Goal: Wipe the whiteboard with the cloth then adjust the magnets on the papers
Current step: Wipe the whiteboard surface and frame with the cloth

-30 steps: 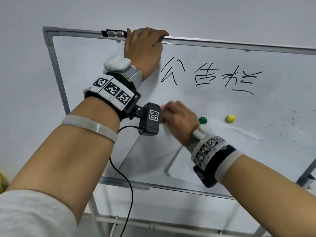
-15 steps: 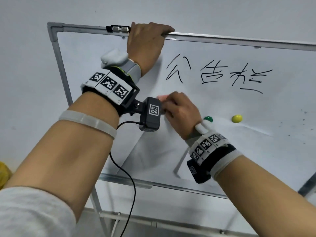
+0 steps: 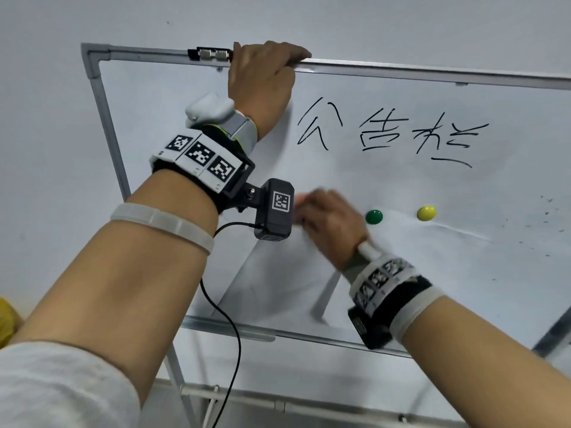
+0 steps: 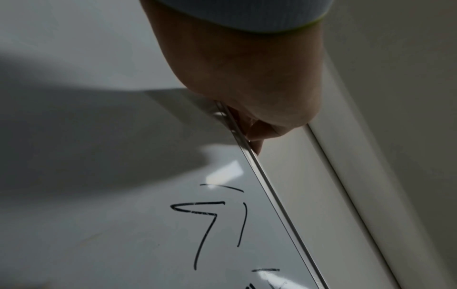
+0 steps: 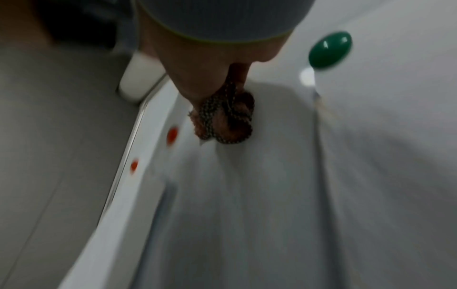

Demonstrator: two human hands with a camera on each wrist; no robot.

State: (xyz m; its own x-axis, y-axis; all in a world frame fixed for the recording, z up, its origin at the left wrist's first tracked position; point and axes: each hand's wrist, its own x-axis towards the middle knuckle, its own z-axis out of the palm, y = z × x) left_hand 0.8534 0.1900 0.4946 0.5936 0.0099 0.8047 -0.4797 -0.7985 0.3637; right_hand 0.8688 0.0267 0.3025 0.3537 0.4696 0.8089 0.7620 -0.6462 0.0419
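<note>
Left hand (image 3: 262, 84) grips the top rail of the metal-framed whiteboard (image 3: 386, 186), fingers (image 4: 257, 136) curled over it, as half a second ago. Right hand (image 3: 330, 223) bunches a pink, dark-patterned cloth (image 5: 223, 121) against the board face, now lower than before, level with the round green magnet (image 3: 374, 217). A round yellow magnet (image 3: 426, 213) and the green one pin white paper (image 3: 448, 273).

Green magnet (image 3: 374, 216) (right of hand (image 3: 330, 223))
</note>
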